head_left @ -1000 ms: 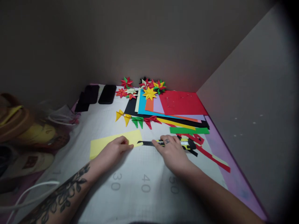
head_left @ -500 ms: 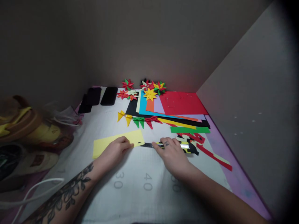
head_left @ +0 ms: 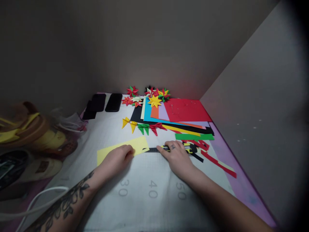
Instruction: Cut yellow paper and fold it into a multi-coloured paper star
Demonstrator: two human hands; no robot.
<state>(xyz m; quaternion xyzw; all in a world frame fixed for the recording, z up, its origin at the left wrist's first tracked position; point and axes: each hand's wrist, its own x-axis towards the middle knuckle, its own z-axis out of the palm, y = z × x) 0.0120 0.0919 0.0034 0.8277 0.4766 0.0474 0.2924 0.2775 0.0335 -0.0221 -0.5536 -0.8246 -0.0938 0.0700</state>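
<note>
My left hand [head_left: 117, 158] presses flat on the near edge of a yellow paper strip [head_left: 113, 149] lying on a white gridded cutting mat [head_left: 147, 190]. My right hand [head_left: 177, 158] grips a yellow-and-black utility knife [head_left: 185, 148]; its dark blade end [head_left: 151, 149] touches the right end of the yellow strip. Both forearms reach in from the bottom of the view.
A stack of coloured paper sheets [head_left: 178, 114] lies behind, with folded paper stars [head_left: 151, 96] at the back and folded yellow, green and red pieces [head_left: 143, 125] in front. Red, green and black offcuts [head_left: 212, 158] lie right. Two dark phones [head_left: 106, 102] and bags [head_left: 31, 141] lie left.
Both hands hold almost the same pose; the view has shifted slightly downward. The knife blade stays at the strip's right end.
</note>
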